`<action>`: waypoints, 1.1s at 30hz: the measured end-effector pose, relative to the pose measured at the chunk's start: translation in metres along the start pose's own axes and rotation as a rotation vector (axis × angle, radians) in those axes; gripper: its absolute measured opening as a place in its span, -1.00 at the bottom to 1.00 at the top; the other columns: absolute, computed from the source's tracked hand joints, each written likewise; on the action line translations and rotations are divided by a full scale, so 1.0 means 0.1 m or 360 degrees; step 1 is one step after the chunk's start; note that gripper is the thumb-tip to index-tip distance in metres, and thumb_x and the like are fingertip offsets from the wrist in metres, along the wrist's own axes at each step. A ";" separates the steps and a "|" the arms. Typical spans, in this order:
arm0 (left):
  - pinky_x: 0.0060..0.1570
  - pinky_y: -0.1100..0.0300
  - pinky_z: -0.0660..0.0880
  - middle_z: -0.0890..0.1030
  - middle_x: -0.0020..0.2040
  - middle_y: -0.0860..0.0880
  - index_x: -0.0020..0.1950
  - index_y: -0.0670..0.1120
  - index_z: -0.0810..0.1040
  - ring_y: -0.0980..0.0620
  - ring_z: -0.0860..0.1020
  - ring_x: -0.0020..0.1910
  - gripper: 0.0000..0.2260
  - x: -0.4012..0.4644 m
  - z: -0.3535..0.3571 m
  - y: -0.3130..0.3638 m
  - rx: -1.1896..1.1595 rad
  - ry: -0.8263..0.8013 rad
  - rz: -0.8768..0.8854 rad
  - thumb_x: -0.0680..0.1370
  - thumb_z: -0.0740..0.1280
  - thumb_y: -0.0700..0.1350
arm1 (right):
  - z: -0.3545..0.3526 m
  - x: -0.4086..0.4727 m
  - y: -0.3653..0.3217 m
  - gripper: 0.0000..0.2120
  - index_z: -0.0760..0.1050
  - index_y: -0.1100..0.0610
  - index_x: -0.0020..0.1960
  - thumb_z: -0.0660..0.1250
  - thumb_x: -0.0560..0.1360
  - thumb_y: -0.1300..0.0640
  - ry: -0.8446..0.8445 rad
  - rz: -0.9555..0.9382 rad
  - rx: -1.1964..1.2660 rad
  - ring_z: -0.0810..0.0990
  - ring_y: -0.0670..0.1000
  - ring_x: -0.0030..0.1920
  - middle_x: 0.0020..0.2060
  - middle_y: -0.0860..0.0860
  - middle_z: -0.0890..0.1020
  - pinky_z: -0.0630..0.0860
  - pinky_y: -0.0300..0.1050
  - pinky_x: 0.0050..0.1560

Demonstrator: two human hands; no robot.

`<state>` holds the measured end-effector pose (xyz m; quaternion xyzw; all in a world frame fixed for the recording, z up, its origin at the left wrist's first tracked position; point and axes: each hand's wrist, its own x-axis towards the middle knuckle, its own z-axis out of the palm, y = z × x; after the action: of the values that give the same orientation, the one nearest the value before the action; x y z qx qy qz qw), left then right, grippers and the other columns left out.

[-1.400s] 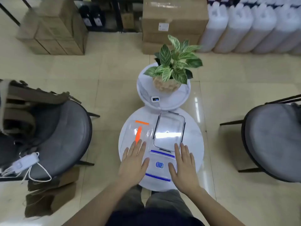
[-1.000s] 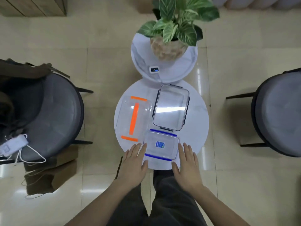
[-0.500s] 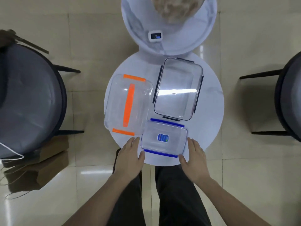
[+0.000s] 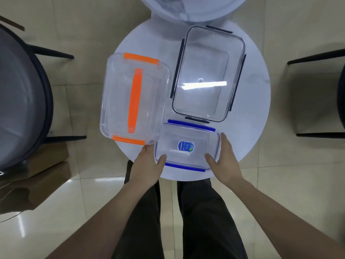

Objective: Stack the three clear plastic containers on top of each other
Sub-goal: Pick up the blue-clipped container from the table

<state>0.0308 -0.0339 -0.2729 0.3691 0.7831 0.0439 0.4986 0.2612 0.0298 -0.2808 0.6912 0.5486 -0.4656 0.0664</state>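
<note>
Three clear lidded containers lie on a round white table (image 4: 252, 101). The smallest, the blue-clipped container (image 4: 186, 146) with a blue label, sits nearest me. My left hand (image 4: 147, 165) clasps its left side, thumb on the lid. My right hand (image 4: 224, 159) clasps its right side the same way. The orange-handled container (image 4: 134, 100) lies to the left, slightly over the table's edge. The dark-clipped container (image 4: 207, 73) lies behind on the right, apart from both hands.
A second white round table (image 4: 196, 8) adjoins at the top. A grey padded chair (image 4: 20, 101) stands on the left and another chair (image 4: 336, 90) on the right. Cardboard (image 4: 33, 180) lies on the tiled floor at lower left. My legs are below the table.
The camera has tilted down and closer. Both hands moved from resting flat near the table's front edge to clasping the two sides of the blue-clipped container.
</note>
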 end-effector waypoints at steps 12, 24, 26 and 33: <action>-0.02 0.24 0.53 0.59 0.24 0.01 0.37 -0.01 0.41 0.07 0.58 0.10 -0.54 0.19 0.16 0.10 -0.0539 0.0046 -0.0243 0.52 0.46 -0.02 | 0.10 0.12 0.03 -0.36 0.24 -0.01 0.41 0.49 0.45 0.05 -0.0060 0.0206 0.0355 0.58 -0.03 0.12 0.18 -0.11 0.52 0.61 -0.11 0.02; 0.11 -0.01 0.57 0.60 0.20 -0.06 0.31 -0.06 0.45 0.03 0.56 0.04 -0.52 0.28 0.23 0.12 -0.0521 0.0186 -0.0460 0.46 0.53 -0.05 | 0.09 0.20 0.01 -0.42 0.32 0.07 0.39 0.49 0.46 0.10 -0.0065 0.0446 0.0295 0.53 -0.01 0.03 0.23 0.05 0.57 0.58 0.11 0.17; 0.11 -0.01 0.58 0.60 0.19 -0.05 0.31 -0.06 0.45 0.05 0.54 0.02 -0.52 0.28 0.24 0.12 -0.0538 0.0183 -0.0470 0.46 0.53 -0.05 | 0.08 0.21 0.01 -0.44 0.34 0.09 0.38 0.49 0.46 0.10 -0.0099 0.0479 0.0290 0.52 0.00 0.03 0.23 0.07 0.57 0.57 0.12 0.18; 0.11 -0.05 0.59 0.54 0.10 0.04 0.31 -0.03 0.44 0.06 0.53 0.01 -0.52 0.28 0.27 0.14 -0.0568 0.0178 -0.0528 0.46 0.53 -0.06 | 0.08 0.22 -0.01 -0.46 0.35 0.10 0.37 0.48 0.47 0.11 -0.0111 0.0507 0.0255 0.52 0.01 0.03 0.22 0.07 0.56 0.57 0.12 0.19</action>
<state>0.0535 -0.0144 -0.3016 0.1387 0.8392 0.1195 0.5121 0.2554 0.0411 -0.3007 0.7559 0.3905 -0.5153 0.1031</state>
